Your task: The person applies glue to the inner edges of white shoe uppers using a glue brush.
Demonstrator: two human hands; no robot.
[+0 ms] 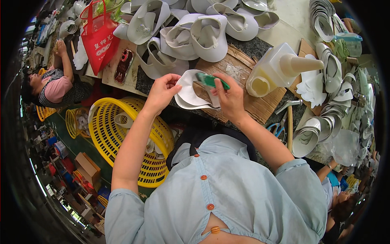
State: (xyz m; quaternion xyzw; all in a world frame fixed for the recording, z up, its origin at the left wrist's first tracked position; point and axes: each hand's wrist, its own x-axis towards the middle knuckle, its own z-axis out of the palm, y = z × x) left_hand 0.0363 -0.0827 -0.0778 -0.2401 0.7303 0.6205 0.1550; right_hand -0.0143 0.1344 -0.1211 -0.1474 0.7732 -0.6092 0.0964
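My left hand (162,92) pinches the left edge of a white shoe upper (186,92), which is curved into an open loop. In my right hand (230,99) is a green-handled brush (208,79), lying over the upper's top right edge. Whether its bristles touch the upper is hard to make out. Both hands are above the near edge of a brown cardboard sheet (237,61) on the worktable. Standing on that sheet, to the right of the brush, is a translucent plastic bottle (268,67) with a wide tan neck and yellowish liquid inside.
Beyond my hands lies a pile of white shoe uppers (209,38). A hammer (289,126), blue-handled scissors (277,129) and stacked uppers (306,138) lie right. At left are a yellow basket (101,134), a red bag (99,44) and a phone (123,66). Other people sit at both sides.
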